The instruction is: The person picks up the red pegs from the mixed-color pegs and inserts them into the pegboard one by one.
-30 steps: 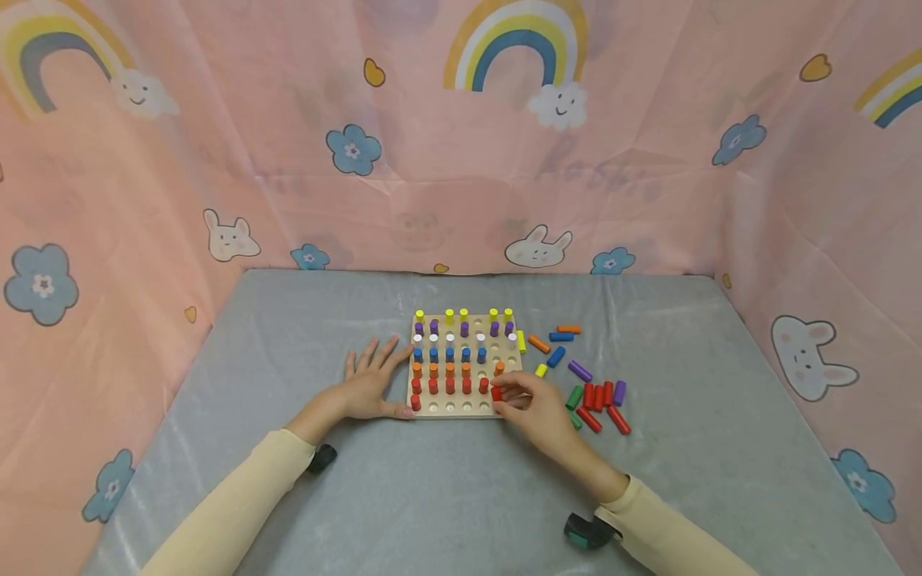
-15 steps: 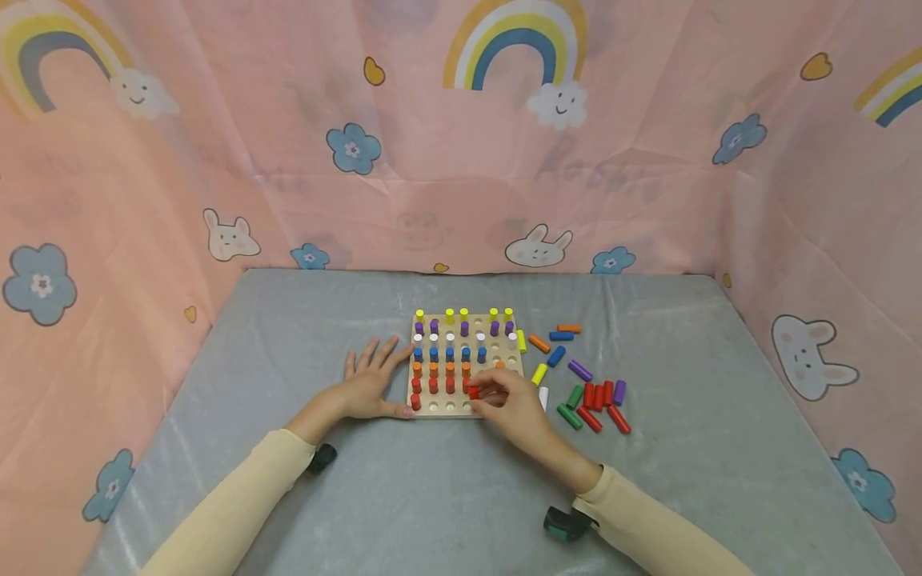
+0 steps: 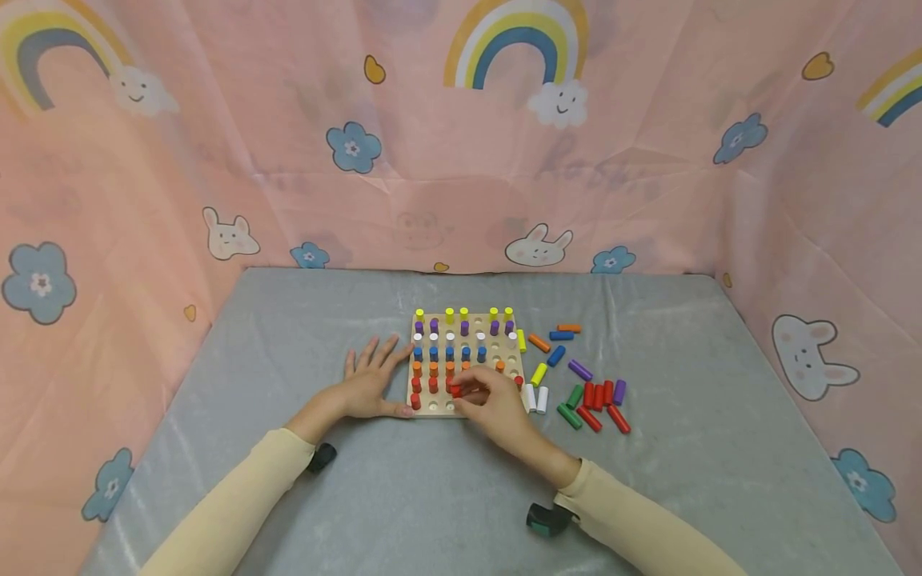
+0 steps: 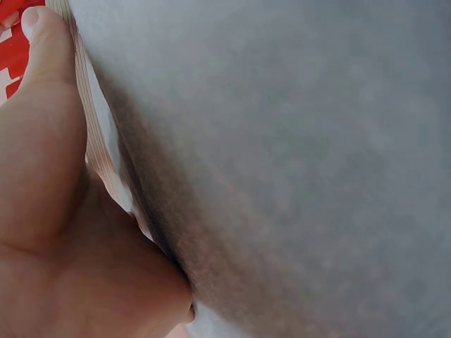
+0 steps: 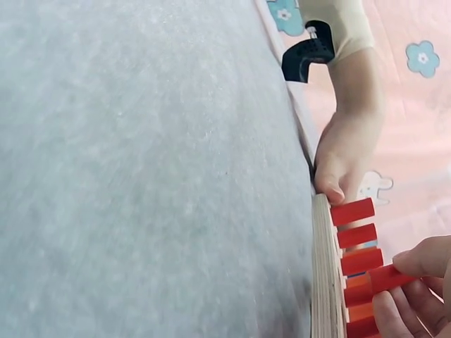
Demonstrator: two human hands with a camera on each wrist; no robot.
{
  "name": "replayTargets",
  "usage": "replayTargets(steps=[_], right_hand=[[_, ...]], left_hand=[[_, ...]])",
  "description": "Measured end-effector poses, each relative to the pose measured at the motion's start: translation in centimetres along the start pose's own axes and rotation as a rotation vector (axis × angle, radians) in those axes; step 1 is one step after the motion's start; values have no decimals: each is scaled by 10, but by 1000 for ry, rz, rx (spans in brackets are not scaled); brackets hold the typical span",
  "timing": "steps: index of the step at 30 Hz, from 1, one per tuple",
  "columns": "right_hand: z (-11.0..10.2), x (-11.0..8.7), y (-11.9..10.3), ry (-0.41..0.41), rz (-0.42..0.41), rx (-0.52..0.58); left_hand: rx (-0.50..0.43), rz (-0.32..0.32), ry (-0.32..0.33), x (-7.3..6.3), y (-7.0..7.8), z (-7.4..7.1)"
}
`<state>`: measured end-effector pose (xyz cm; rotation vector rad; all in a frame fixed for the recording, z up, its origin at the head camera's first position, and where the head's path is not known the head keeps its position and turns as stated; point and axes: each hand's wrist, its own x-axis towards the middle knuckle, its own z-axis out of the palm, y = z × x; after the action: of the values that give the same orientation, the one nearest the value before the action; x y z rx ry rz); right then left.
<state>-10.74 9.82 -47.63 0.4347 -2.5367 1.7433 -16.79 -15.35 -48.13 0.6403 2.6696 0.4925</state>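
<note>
A wooden pegboard [image 3: 468, 415] lies on the grey cloth, with rows of upright yellow, purple, white, blue, orange and red pegs. My left hand [image 3: 370, 386] is spread beside the board's left edge. Its thumb touches the near left corner, by a lone red peg [image 3: 415, 402] in the front row. Between thumb and fingers my right hand [image 3: 499, 410] pinches another red peg [image 5: 390, 277], tilted above the front part of the board. That hand hides some holes and pegs beneath it. In the left wrist view the thumb [image 4: 49, 63] lies along the board's side.
Loose pegs lie to the right of the board: two white pegs [image 3: 543, 400], green pegs [image 3: 569, 416], several red pegs [image 3: 599, 398], purple, blue, orange and yellow ones. A pink patterned curtain [image 3: 432, 184] closes off the back and sides of the table.
My right hand has moved left across the front of the board with the red peg, uncovering the white pegs and a red peg at the board's right edge. The left hand stays put.
</note>
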Motion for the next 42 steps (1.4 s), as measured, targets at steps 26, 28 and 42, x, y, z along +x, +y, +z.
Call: replayTargets(steps=[26, 28, 42], right_hand=[[26, 3, 1, -36, -147, -35], [28, 3, 2, -35, -153, -44], [35, 2, 5, -10, -185, -61]], left_hand=[[-5, 8, 0, -1, -1, -1], [-5, 7, -2, -1, -1, -2], [5, 11, 5, 0, -1, 0]])
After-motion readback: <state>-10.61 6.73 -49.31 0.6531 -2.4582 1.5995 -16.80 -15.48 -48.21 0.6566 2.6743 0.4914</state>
